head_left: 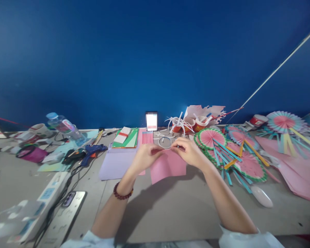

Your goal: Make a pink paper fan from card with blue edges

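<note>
A pink sheet of paper (169, 166) hangs between my two hands, raised over the table, its lower edge curved. My left hand (146, 156) pinches its upper left part and wears a dark beaded bracelet (122, 193) at the wrist. At the upper right part of the sheet, my right hand (187, 151) is closed on the edge, thumb and fingers together. Just behind the sheet lies a roll of clear tape (165, 142). A purple sheet (117, 163) is on the table, left of my left hand.
Paper fans (212, 138) and pink sheets (299, 168) lie at right, with a white spoon (262, 197). At left are a bottle (67, 128), a glue gun (91, 153), a power strip (43, 203) and a phone (67, 217). Paper cups (201, 123) stand by the blue wall.
</note>
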The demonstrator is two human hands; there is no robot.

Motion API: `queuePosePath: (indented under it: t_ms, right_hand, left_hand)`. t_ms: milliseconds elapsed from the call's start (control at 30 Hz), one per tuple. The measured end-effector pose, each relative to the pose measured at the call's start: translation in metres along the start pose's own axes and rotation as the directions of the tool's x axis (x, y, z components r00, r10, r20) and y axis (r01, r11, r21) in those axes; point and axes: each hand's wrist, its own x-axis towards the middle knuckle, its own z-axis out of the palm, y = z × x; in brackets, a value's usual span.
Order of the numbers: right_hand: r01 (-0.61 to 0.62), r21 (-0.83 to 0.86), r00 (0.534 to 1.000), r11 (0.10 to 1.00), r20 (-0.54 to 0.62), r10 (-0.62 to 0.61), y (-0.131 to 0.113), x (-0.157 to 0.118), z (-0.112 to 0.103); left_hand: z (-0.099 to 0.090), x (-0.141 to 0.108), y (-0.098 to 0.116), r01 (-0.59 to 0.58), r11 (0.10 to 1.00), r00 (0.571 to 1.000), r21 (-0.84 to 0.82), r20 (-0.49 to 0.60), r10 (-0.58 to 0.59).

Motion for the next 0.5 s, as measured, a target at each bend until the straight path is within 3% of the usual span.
queuePosePath:
  t_ms: [300,500]
  right_hand:
    - [0.008,-0.007,1.0,1.0,0.005,-0.008,0.001,0.0,0.0008]
    - [0.04,-0.094,0.999,0.995,0.006,-0.04,-0.0031,0.0007,0.0029]
  left_hand:
    - [0.0015,0.0003,-0.0023,0.019,0.999,1.0,-0.036,-0.008,-0.019]
    - [0.0058,0.0015,-0.0041,0.036,0.999,0.997,0.039,-0.065,-0.033]
